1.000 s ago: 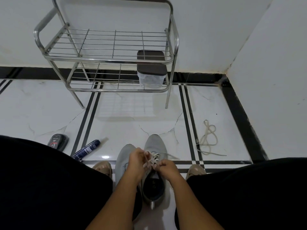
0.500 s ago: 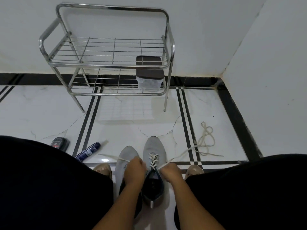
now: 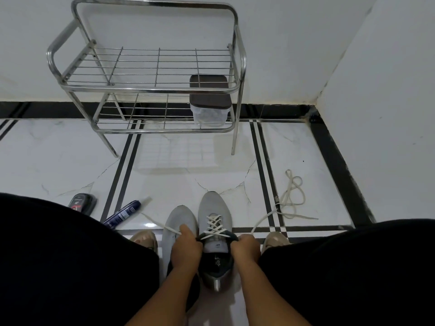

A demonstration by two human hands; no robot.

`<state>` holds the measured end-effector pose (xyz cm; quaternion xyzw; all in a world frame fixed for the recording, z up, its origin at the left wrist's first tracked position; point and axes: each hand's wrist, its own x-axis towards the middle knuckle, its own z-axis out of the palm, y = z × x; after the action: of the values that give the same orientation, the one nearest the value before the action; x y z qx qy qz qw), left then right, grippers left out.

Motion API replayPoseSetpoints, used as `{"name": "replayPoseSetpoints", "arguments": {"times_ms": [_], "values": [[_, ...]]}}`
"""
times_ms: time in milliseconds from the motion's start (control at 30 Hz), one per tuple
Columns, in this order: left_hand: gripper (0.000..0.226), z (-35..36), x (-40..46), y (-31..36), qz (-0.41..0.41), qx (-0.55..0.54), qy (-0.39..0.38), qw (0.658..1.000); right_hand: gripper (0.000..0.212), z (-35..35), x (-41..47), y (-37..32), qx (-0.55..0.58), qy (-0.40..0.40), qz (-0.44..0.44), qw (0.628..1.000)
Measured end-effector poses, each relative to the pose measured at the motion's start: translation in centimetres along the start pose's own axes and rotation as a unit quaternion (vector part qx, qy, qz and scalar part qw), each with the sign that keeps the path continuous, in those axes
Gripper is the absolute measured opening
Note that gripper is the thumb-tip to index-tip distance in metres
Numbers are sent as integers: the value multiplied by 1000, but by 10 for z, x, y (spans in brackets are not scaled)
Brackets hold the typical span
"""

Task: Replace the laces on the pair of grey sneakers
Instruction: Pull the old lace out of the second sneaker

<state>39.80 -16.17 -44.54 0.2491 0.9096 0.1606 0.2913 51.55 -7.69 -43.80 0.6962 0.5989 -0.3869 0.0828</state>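
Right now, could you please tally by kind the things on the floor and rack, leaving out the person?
Grey sneakers: 2
Laces: 2, one threaded, one loose
Metal rack: 1
Lidded container: 1
Blue tube: 1
Small dark item: 1
Total: 8

We see our two bare forearms without sleeves, black trousers point(image 3: 70, 255) on both legs, and beige slippers point(image 3: 144, 240) on our feet.
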Motion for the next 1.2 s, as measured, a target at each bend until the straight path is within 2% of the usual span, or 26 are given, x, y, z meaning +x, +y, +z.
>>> {"name": "replayPoseSetpoints", "arguments": {"times_ms": [100,167,267,367,467,500,533,567,600,633,667,700,733,767,800,833,867,900,933,1000,1067,1133,1167,1200], "values": [[24,-2,0,5,32,48,-34,998,16,5,9,4,45,-40,35,998],[33,0,-1,11,69,100,-14,992,7,8,10,4,41,-66,15,997],[35,10,-2,20,194,171,41,965,16,3,0,0,1,-63,-35,997],[26,15,-1,32,283,228,27,931,19,4,1,1,-3,-66,-46,997],[26,21,3,29,268,268,1,926,20,3,2,1,-5,-72,-54,996],[25,23,7,28,254,250,-4,935,17,2,2,1,-6,-73,-54,996],[23,21,8,29,231,190,3,954,11,1,1,2,-11,-72,-53,996],[20,15,10,32,176,78,17,981,17,0,4,3,-10,-68,-45,997],[20,4,11,36,74,-109,41,990,26,0,6,4,-6,-66,-37,997],[24,-8,16,39,-47,-294,73,952,31,-1,7,4,-1,-63,-27,998],[30,-20,19,39,-154,-475,92,861,33,-2,7,3,4,-61,-23,998],[32,-27,20,33,-217,-591,85,772,34,-2,6,1,6,-61,-24,998],[32,-31,19,29,-221,-626,58,746,34,-2,5,0,4,-62,-27,998],[31,-32,21,29,-182,-529,27,829,33,-2,3,-1,4,-67,-31,997],[30,-29,18,28,-92,-369,-11,925,30,-1,2,-1,3,-71,-34,997],[30,-22,17,27,-8,-176,-49,983,25,0,2,-1,-1,-75,-37,997],[29,-14,15,27,61,-15,-65,996,20,1,1,-1,-8,-76,-39,996],[27,-7,11,28,125,80,-74,986,19,1,1,-1,-11,-75,-39,996],[23,-3,4,33,166,118,-72,976,22,2,2,0,-12,-74,-41,996],[19,2,-4,41,194,157,-50,967,24,2,2,-1,-12,-75,-46,996],[23,2,-7,40,190,179,-14,965,12,3,2,-1,-20,-73,-53,996],[23,4,-2,36,148,165,-10,975,14,4,3,1,-22,-71,-55,996],[23,5,2,35,113,66,7,991,11,3,3,1,-21,-73,-53,996],[23,1,5,38,42,-70,18,996,14,2,4,2,-15,-74,-48,996]]}}
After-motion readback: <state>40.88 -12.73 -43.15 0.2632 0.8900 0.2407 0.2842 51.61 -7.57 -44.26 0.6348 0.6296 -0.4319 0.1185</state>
